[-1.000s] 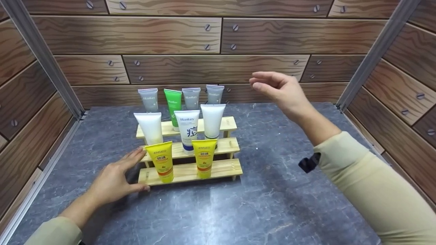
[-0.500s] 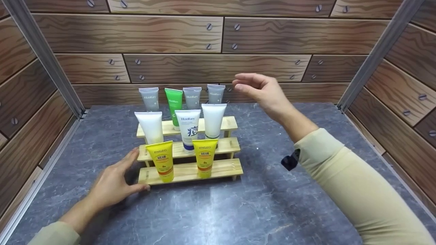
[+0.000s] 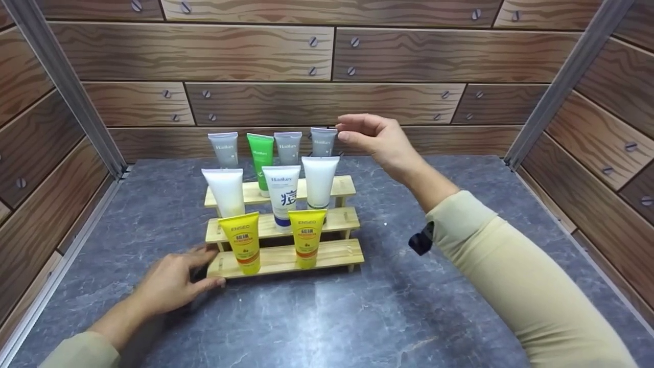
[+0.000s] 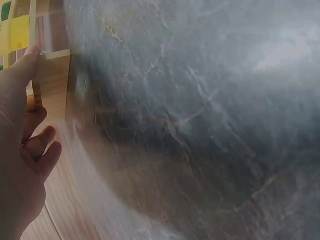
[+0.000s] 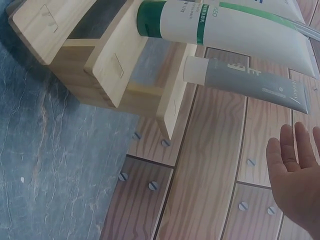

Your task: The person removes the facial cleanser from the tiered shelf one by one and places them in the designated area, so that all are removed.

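Observation:
A three-step wooden display rack (image 3: 334,251) carries upright squeeze tubes. My left hand (image 3: 168,281) holds the rack's left end low down, thumb at the front edge of the bottom step and fingers round the side; in the left wrist view the thumb (image 4: 25,65) lies against the wooden end. At the back right, my right hand (image 3: 380,143) is raised with fingers loosely bent and nothing in them. Its fingertips are beside the top of the rightmost grey tube (image 3: 323,142); the right wrist view shows a gap between the fingers (image 5: 290,145) and that tube.
Two yellow tubes (image 3: 306,237) stand on the bottom step. White tubes (image 3: 319,179) fill the middle step, and a green tube (image 3: 261,156) stands among grey ones (image 3: 224,148) on top. Wood-patterned walls (image 3: 255,102) enclose the grey marbled table (image 3: 409,306).
My right hand has moved left and slightly down, from beyond the rack to beside the rightmost grey tube. My left fingers have slid lower along the rack's left end; the tubes stay put.

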Demonstrator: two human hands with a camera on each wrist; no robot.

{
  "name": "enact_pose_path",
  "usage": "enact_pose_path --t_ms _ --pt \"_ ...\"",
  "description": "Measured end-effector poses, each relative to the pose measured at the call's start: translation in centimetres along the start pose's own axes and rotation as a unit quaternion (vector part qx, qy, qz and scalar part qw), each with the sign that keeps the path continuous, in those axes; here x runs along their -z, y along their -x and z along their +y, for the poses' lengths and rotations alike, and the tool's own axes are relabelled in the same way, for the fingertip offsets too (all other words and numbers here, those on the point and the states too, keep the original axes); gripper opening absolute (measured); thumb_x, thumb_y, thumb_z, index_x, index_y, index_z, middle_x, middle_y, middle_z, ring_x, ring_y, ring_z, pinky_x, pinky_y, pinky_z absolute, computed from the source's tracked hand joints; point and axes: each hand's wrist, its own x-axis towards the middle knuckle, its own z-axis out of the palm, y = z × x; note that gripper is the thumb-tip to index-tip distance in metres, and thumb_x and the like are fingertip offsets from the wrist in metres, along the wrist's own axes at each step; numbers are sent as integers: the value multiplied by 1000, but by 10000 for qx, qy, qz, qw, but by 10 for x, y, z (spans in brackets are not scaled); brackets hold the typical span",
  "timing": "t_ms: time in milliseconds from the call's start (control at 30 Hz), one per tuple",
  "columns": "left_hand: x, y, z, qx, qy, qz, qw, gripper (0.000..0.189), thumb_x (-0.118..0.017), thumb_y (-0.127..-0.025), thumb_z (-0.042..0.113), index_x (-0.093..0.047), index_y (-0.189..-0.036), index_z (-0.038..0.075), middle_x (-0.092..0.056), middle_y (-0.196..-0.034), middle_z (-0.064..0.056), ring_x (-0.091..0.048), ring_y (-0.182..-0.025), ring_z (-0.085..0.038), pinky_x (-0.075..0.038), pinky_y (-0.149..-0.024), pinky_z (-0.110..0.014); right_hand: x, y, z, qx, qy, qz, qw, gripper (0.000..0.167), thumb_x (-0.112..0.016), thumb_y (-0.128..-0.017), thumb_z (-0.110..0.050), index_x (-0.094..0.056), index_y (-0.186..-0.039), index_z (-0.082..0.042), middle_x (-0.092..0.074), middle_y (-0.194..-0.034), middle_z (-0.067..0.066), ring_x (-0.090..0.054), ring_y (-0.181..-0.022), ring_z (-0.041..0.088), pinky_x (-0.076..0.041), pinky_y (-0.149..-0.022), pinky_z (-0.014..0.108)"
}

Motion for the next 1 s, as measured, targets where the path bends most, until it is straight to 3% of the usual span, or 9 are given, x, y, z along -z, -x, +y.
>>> enact_pose_path --t_ms 233,467,633,867,1000 --pt "3 -6 -2 -4 115 -155 9998 64 -85 -89 46 -72 -133 1 -65 -137 -27 -63 -126 -50 -49 -104 -67 -7 -5 2 -149 55 -148 9998 41 -78 -98 -11 -69 -138 -5 -71 -131 10 -67 -116 22 -58 -100 38" --pt "3 -10 -1 12 82 -211 9997 63 -86 -88 46 -73 -133 4 -66 -136 -26 -64 -123 -51 -50 -103 -67 -16 -9 5 -311 240 -148 9991 40 -79 -98 -12 -71 -137 -7 -71 -117 7 -65 -104 20 -58 -94 39" --pt "3 -10 -1 54 130 -233 9996 64 -86 -88 46 -72 -134 3 -67 -134 -27 -65 -123 -50 -50 -104 -66 -24 -11 5 -439 342 -89 9984 34 -79 -98 -12 -74 -132 -8 -72 -117 7 -65 -104 21 -58 -93 36" --pt "3 -8 -4 125 281 -209 9993 65 -86 -88 47 -72 -133 3 -70 -131 -24 -68 -119 -46 -54 -101 -63 -33 -15 7 -464 7 68 9989 29 -76 -99 -6 -75 -127 -2 -72 -113 11 -68 -100 21 -58 -99 46" --pt "3 -6 -6 159 310 -209 9992 66 -86 -87 49 -72 -133 3 -71 -130 -22 -69 -118 -44 -55 -100 -62 -31 -17 5 -453 -252 207 9984 29 -76 -99 -4 -74 -127 0 -73 -115 13 -70 -103 23 -60 -97 43"
